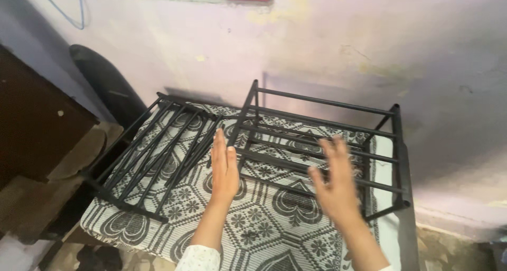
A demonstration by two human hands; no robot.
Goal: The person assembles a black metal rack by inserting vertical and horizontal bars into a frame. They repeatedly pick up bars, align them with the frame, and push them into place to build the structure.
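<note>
Hands, our left hand (225,168) and right hand (336,182), hover spread over the black metal rack (322,144); we judge it may tip, being unheld.

Flat frame (153,155) left of upright rack (327,139)

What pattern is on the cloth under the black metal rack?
The cloth has a black-and-white geometric floral print, clearest in the head view.
</note>
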